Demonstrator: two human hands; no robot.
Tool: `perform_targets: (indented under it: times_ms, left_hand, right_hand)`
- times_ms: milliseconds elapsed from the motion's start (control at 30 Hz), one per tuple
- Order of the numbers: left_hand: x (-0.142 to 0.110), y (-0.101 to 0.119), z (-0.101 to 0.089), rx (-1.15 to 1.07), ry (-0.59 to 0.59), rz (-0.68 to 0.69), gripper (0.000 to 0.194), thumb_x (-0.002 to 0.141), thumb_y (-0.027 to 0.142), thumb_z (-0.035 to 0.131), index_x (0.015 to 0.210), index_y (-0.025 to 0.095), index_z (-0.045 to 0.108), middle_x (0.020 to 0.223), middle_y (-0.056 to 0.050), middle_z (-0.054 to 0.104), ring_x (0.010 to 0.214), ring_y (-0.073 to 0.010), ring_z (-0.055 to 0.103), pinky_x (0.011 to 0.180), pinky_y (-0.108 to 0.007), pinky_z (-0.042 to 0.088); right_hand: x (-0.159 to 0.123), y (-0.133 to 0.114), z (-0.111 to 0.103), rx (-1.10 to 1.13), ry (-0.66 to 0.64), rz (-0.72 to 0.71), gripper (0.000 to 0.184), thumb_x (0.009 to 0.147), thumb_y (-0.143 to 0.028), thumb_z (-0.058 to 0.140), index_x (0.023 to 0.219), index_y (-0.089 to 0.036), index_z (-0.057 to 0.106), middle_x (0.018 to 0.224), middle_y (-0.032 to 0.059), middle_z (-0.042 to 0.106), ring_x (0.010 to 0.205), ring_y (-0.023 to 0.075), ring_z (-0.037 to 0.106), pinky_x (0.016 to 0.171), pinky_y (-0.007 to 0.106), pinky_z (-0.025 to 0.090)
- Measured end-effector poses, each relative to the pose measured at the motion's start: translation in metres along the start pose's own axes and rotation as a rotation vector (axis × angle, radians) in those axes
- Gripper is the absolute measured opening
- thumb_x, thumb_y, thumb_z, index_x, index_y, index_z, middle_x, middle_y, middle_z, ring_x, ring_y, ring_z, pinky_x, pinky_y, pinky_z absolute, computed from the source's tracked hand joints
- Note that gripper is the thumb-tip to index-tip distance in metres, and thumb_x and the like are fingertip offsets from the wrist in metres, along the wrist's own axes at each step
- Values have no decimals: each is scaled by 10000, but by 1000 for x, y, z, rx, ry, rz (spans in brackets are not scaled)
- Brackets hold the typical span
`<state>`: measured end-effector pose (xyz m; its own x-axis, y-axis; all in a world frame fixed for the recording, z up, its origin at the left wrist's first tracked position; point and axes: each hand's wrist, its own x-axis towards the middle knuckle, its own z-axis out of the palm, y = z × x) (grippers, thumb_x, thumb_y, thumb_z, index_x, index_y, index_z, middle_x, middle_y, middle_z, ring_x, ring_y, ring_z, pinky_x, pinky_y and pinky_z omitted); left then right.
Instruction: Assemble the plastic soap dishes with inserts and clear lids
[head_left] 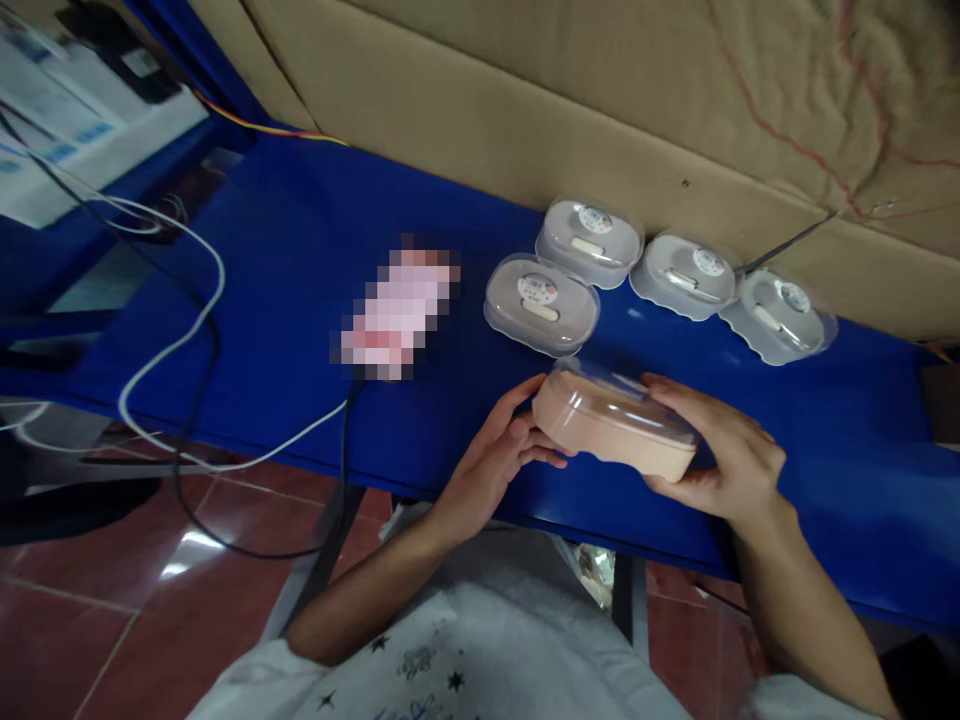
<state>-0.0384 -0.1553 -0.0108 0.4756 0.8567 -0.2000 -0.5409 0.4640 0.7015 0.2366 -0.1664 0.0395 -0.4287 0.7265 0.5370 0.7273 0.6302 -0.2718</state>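
Both my hands hold a peach-coloured oval box [611, 428] with a clear lid, just above the near edge of the blue table [285, 300]. My left hand [491, 465] grips its left end with curled fingers. My right hand [724, 450] wraps round its right end, fingers over the top and thumb below. Beyond it, several white oval boxes with clear lids lie on the table: one close behind [541, 303], another further back [589, 241], and two more to the right [684, 275] [780, 315].
A pixelated pink object [397, 312] lies mid-table with a dark cable running off the front edge. White and black cables [187, 330] loop over the left side. A cardboard sheet [600, 90] leans along the back. Red floor tiles [112, 620] show below.
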Motion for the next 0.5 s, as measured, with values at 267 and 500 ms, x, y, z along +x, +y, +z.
perform_targets:
  times_ms: [267,500]
  left_hand:
    - [0,1,-3,45,-87,22,401,1095,497,603,1330,193,720,1133,-93,794,1004,-195,773,877,-303,600]
    - [-1,-1,-4,78,-116,52,344,1106,464,598,1242,192,760,1102,-82,796,982,-174,766,868,-288,590]
  right_hand:
    - [-4,36,-19,-267,-107,115,815,922,-361,849,1649,-277,492,1524,165,672,1339,412,701,1092,569,606]
    - [-3,52,-6,-189,-199,183,685,988,-303,763,1608,-320,474,1716,173,436,1597,421,428,1265,656,422]
